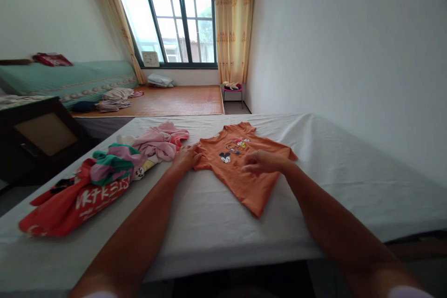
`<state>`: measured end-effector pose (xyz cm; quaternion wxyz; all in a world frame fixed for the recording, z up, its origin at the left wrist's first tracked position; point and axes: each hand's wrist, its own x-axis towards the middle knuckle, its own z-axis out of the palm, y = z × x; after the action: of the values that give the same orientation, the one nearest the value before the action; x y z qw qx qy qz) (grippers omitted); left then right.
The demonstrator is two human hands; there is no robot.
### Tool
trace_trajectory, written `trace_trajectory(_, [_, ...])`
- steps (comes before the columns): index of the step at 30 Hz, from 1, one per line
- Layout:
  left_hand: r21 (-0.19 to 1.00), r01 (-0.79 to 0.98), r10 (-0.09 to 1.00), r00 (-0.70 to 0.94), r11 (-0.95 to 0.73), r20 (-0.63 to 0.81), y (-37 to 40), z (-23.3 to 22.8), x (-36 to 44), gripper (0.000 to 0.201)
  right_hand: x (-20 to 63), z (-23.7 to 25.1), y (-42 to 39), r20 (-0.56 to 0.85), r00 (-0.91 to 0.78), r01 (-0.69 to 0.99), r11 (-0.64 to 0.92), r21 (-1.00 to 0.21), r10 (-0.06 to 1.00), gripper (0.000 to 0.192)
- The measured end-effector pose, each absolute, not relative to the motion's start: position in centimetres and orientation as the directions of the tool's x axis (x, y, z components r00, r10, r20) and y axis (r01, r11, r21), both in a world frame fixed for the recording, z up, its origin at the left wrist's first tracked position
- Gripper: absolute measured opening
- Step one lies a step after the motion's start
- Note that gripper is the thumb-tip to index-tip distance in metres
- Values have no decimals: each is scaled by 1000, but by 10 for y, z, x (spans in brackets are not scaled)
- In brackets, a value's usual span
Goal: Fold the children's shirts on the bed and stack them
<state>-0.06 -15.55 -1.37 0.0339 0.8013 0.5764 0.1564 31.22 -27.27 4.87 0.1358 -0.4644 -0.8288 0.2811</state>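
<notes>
An orange T-shirt [233, 158] with cartoon faces printed across its chest is spread on the white-covered table or bed [206, 228], its neckline at the far side. My left hand [186, 156] rests on the edge of its left sleeve, fingers extended and slightly apart. Over the lower chest of the shirt, just below the print, is my right hand [263, 162]. Its fingers are curled in, and I see no cloth gathered in them. What lies under the right palm is hidden.
Left of the shirt lies a heap of clothes: a red garment [84, 200] with white lettering, a green and purple one [115, 163], and a pink one [162, 139]. Behind are a mat-covered bed [185, 100], a dark cabinet [38, 135] and a small stool [233, 88]. A wall [349, 56] bounds the right.
</notes>
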Motion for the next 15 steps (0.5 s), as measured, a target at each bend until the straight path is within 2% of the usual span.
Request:
trace_trajectory(2, [257, 902, 929, 295, -348, 222, -154, -11, -5, 52, 298, 50, -303, -125, -512, 808, 427, -407, 850, 46])
trace_trajectory(3, [275, 896, 929, 293, -349, 225, -153, -10, -7, 50, 291, 47, -318, -115, -479, 850, 427, -308, 870, 48])
trace_trajectory(5, [329, 879, 931, 280, -346, 233, -148, -7, -11, 46, 278, 34, -344, -37, -416, 899, 405, -165, 909, 53])
trace_trajectory(8, [535, 769, 934, 241, -350, 264, -144, -4, -14, 43, 267, 10, -368, 68, -272, 961, 275, -40, 960, 34])
trace_trajectory(10, [731, 599, 944, 186, -328, 271, -143, 0, -15, 45, 269, 2, -374, 95, -202, 979, 204, -6, 975, 21])
trace_trajectory(12, [893, 369, 966, 119, -259, 231, -145, 3, -16, 49, 276, 4, -377, 110, -172, 985, 174, -10, 979, 22])
trace_trajectory(15, [988, 101, 991, 72, -115, 108, -148, 6, -20, 56, 287, 15, -382, 198, -120, 984, 144, -108, 973, 23])
